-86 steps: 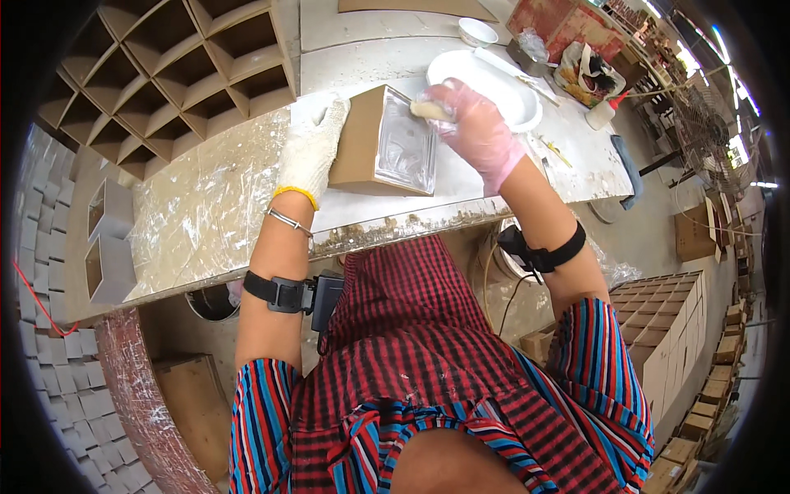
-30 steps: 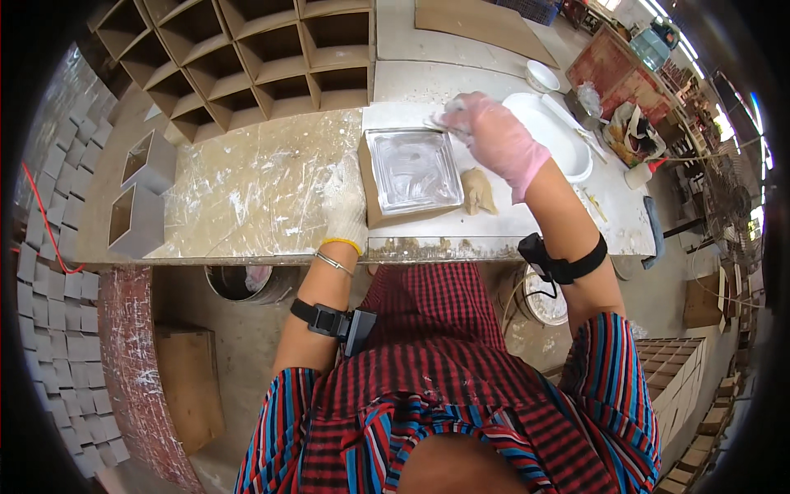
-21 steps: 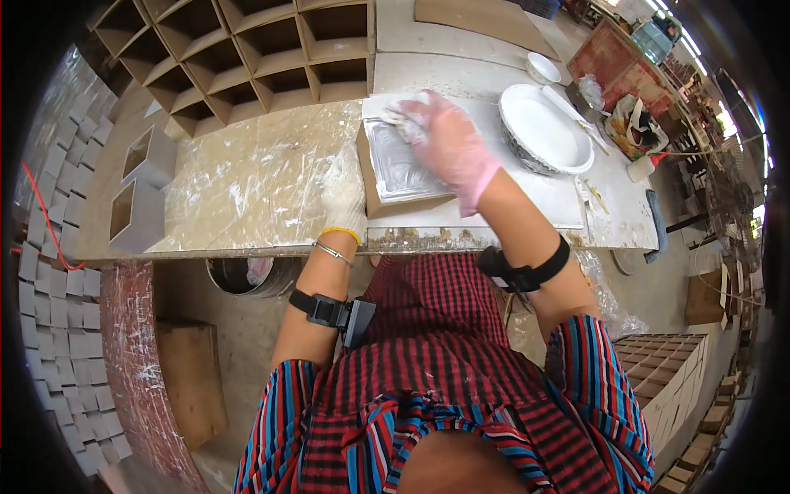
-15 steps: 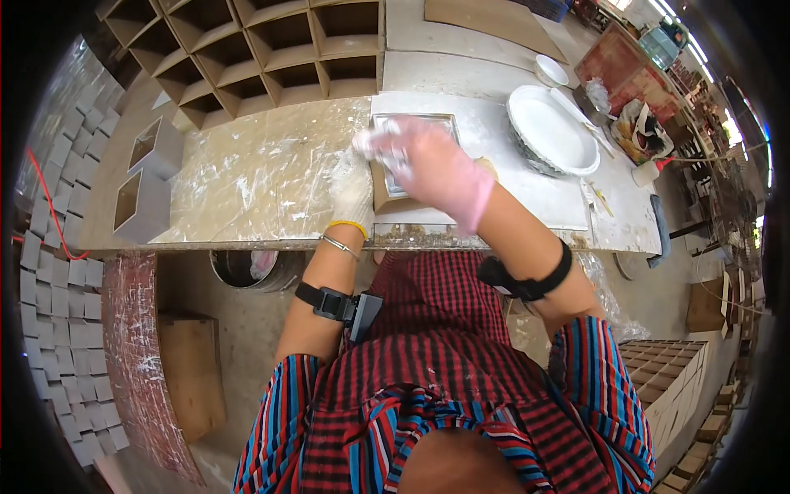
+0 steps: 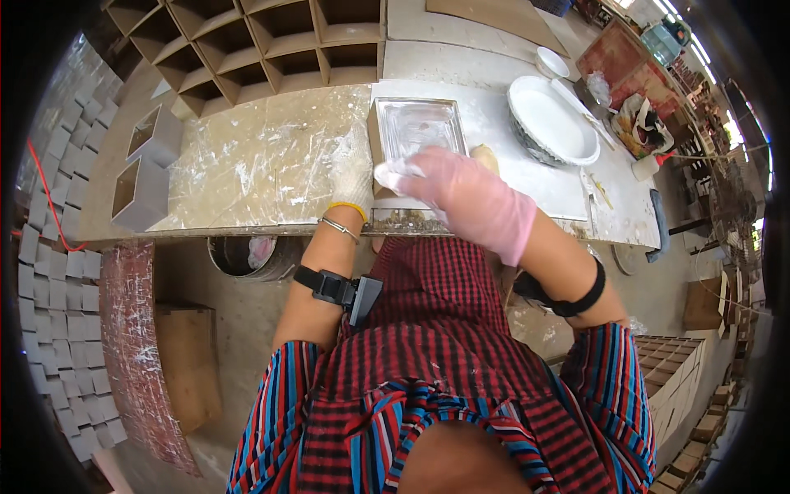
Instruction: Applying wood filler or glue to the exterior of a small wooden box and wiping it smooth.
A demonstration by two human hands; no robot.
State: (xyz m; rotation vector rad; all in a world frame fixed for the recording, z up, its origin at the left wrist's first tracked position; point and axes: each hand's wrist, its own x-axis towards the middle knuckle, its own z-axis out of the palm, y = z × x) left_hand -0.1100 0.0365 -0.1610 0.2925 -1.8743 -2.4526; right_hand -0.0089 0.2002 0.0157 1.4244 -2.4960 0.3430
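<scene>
A rectangular box [image 5: 421,119] with a wet, grey-white smeared top and a brown side stands near the table's front edge. My left hand [image 5: 352,177], in a white knit glove with a yellow cuff, rests against the box's left side and steadies it; its fingertips blend into the pale board. Over the box's near edge is my right hand [image 5: 473,193] in a thin pink glove. Its fingers are drawn together, and white paste coats their tips. Whether something lies within them is hidden. To the right stands a round basin [image 5: 594,158] of white paste.
A brown compartment rack [image 5: 317,44] stands at the back left. Two grey open boxes [image 5: 152,202] sit at the table's left end. Beyond the basin are a small white bowl [image 5: 551,62] and a bottle with a red tip [image 5: 646,168]. Below the table is a bucket [image 5: 239,267].
My right hand has moved toward me and to the right, from above the box's middle to its near edge, uncovering most of the top. My left hand stays beside the box.
</scene>
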